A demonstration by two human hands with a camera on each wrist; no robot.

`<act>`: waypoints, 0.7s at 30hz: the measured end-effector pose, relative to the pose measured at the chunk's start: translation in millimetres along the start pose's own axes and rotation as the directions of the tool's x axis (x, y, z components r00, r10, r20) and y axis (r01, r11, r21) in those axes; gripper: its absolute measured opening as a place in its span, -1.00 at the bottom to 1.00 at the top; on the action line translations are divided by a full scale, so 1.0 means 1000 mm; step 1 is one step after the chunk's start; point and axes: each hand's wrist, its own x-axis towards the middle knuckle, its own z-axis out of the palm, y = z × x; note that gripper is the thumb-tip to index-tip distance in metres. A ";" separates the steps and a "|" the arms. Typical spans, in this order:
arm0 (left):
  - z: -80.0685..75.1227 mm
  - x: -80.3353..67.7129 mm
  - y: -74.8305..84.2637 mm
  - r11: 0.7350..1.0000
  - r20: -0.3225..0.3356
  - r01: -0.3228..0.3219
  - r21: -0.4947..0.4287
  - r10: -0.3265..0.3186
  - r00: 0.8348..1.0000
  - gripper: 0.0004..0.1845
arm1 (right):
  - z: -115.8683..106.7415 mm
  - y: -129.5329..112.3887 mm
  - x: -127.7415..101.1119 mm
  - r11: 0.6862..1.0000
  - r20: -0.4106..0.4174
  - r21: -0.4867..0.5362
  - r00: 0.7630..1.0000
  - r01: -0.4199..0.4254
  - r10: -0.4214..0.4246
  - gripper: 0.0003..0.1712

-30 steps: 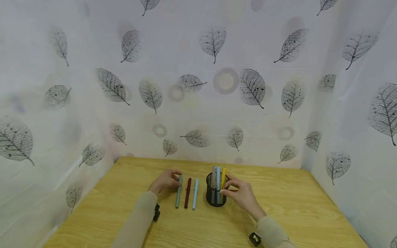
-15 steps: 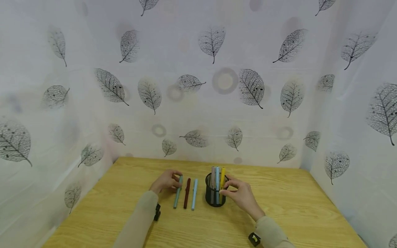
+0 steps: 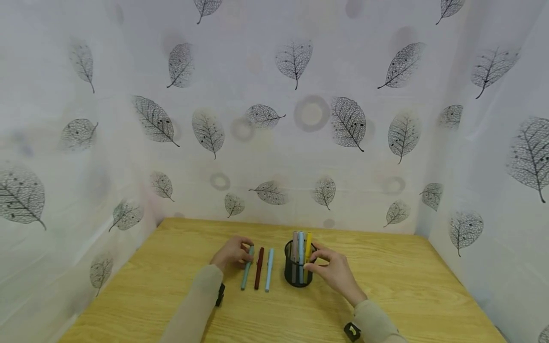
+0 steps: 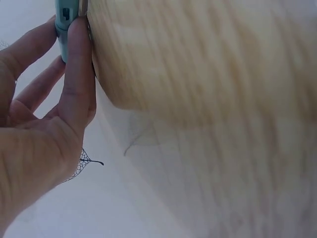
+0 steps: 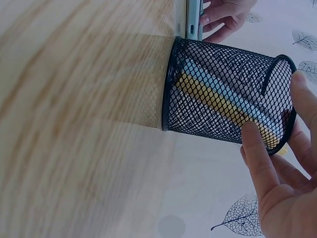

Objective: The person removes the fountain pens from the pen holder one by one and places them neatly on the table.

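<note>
My left hand (image 3: 233,252) pinches the upper part of a green pen (image 3: 246,277) between thumb and fingers. This pen lies on the table, leftmost of a row; beside it are a dark red pen (image 3: 259,270) and a light blue pen (image 3: 269,271). In the left wrist view the green pen (image 4: 66,17) shows at the top edge. My right hand (image 3: 337,272) holds the rim of a black mesh pen holder (image 5: 218,89), thumb and fingers on its right side. Inside stand a yellow pen (image 3: 309,239), another light blue pen (image 3: 301,241) and a greyish-pink pen (image 3: 294,241).
The wood-grain table (image 3: 171,295) meets a pale leaf-print curtain (image 3: 266,157) at the back, with more of it at both sides. A dark strap device (image 3: 352,331) sits at my right wrist, and another (image 3: 220,295) at my left.
The green pen's near end has swung slightly left, so it slants a little more. My left hand has shifted slightly right with it. My right hand and the pen holder stay in place.
</note>
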 end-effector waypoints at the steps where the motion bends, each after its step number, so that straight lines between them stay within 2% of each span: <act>1: 0.000 0.000 0.000 1.000 -0.003 0.004 0.002 -0.004 1.000 -0.49 | 0.000 0.000 0.000 1.000 -0.001 -0.002 1.000 0.000 0.000 -0.83; 21: -0.005 -0.004 -0.002 0.999 0.015 0.039 0.009 -0.039 0.999 -0.47 | 0.000 0.001 0.000 1.000 -0.009 -0.023 1.000 0.011 -0.011 -0.83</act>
